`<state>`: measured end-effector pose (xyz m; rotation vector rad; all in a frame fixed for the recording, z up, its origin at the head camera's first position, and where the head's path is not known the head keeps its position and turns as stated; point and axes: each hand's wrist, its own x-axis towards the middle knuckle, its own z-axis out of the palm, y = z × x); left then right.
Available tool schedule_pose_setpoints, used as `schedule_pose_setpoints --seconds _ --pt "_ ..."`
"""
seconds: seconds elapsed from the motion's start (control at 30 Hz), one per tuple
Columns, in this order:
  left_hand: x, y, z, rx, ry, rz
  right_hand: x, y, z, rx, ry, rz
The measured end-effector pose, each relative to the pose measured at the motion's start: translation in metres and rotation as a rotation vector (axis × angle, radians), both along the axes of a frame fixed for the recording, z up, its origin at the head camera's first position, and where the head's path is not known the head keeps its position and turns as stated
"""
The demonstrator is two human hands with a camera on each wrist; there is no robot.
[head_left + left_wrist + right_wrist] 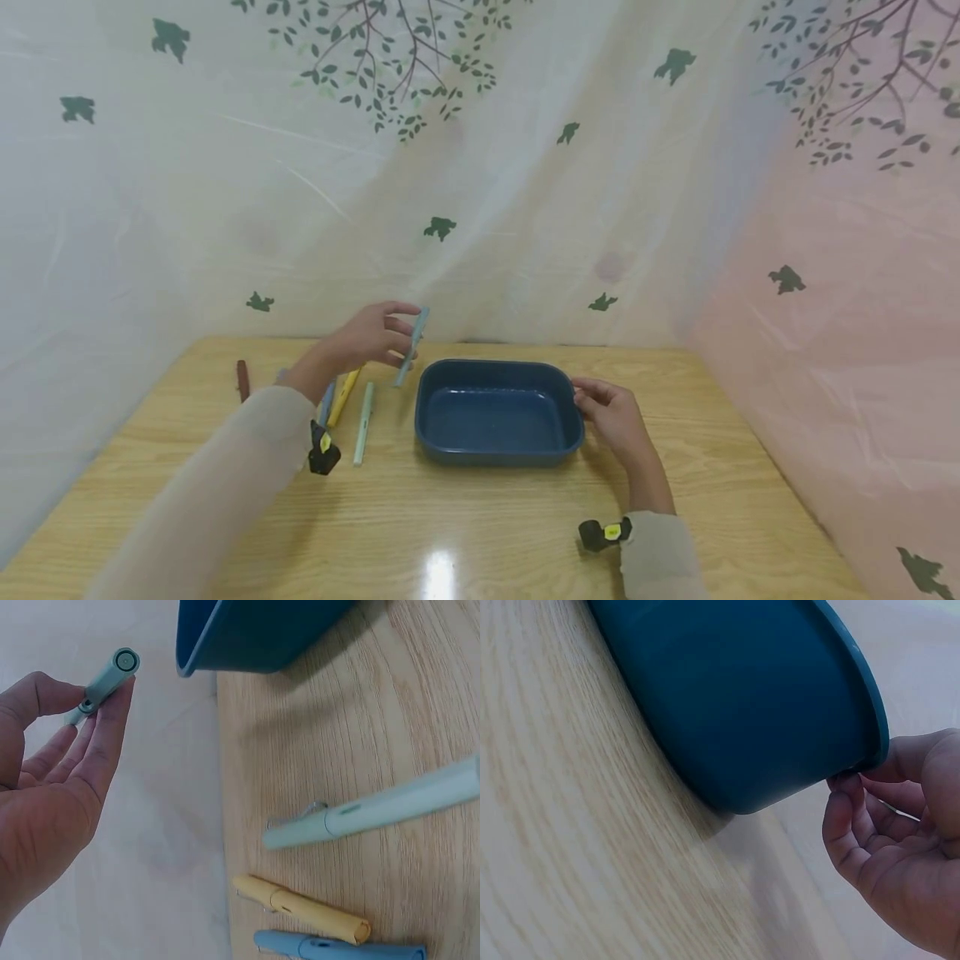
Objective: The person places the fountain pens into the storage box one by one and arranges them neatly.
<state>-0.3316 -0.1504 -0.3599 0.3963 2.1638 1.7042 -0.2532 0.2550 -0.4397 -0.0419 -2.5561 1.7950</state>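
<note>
Between the thumb and fingertips of my left hand [372, 336] a pale blue-green pen [411, 350] is pinched, raised above the table at the left of a dark blue rectangular tub [498, 458]. In the left wrist view the pen's round end [127, 661] faces the camera. My right hand [617, 421] grips the tub's right rim, fingers curled beneath the lip in the right wrist view. The tub stands on the table, and no object shows inside it. Below my left hand lie a pale green pen [382, 810], a yellow pen [307, 907] and a blue pen [337, 947].
A dark red pen [242, 379] lies farther left, partly hidden by my left arm. The wooden table [480, 525] ends at the back against a hanging sheet [510, 275] printed with leaves. Another pinkish sheet [847, 350] hangs on the right.
</note>
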Motion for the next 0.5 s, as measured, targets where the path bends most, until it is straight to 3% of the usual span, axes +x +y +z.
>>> schedule_pose_setpoints --seconds 0.5 --pt "0.009 0.047 0.002 0.08 -0.038 -0.049 0.001 -0.001 0.003 0.01 -0.015 -0.003"
